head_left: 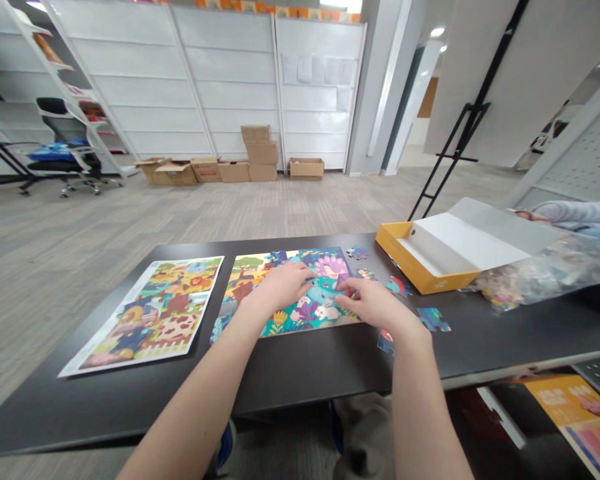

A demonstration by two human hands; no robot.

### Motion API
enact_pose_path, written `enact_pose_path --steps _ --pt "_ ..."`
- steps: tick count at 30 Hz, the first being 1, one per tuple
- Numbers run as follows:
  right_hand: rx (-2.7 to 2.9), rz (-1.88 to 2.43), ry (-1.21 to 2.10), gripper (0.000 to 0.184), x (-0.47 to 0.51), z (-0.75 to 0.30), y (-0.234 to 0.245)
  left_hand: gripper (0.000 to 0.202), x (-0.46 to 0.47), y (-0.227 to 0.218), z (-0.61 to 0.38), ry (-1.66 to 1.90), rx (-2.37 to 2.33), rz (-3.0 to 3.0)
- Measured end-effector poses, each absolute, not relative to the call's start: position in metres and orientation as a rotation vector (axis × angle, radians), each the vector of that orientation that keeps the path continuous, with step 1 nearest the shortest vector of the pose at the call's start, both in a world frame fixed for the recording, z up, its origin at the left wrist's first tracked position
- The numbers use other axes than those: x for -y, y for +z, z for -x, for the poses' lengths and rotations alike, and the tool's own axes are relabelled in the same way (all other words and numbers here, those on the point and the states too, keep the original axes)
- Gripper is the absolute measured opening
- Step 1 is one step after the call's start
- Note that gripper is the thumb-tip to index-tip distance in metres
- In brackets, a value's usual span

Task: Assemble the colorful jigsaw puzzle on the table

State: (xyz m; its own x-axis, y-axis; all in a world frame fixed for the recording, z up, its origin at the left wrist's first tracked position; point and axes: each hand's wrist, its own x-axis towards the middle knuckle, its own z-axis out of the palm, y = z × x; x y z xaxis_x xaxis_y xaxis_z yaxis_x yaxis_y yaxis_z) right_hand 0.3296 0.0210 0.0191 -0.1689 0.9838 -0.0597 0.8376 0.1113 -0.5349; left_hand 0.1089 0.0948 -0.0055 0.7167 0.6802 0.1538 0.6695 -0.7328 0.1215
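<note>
A colourful animal jigsaw puzzle lies on the dark table, partly hidden by my hands. My left hand rests on its middle, fingers stretched out and lying on the pieces. At the puzzle's right side my right hand has thumb and forefinger drawn close together on a teal puzzle piece, mostly covered by the fingers. Loose pieces lie to the right: a blue one, a teal one, a red-and-blue one by my right wrist, and a red-and-teal one.
A printed picture sheet lies left of the puzzle on the table. An open yellow box stands at the back right, beside a clear plastic bag. Cardboard boxes line the far shelving.
</note>
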Motion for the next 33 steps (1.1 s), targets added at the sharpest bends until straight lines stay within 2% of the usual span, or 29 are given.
enact_pose_path --steps 9,23,33 --pt "2.102 1.8 0.657 0.022 -0.021 -0.327 0.022 0.042 -0.09 -0.011 -0.114 0.299 -1.173 -2.923" --pt "2.116 1.819 0.668 0.024 -0.019 -0.324 0.026 0.027 -0.094 -0.009 -0.119 0.276 -1.15 -2.95" --pt "2.108 1.805 0.664 0.023 -0.02 -0.325 0.024 0.031 -0.09 -0.01 -0.121 0.258 -1.24 -2.951"
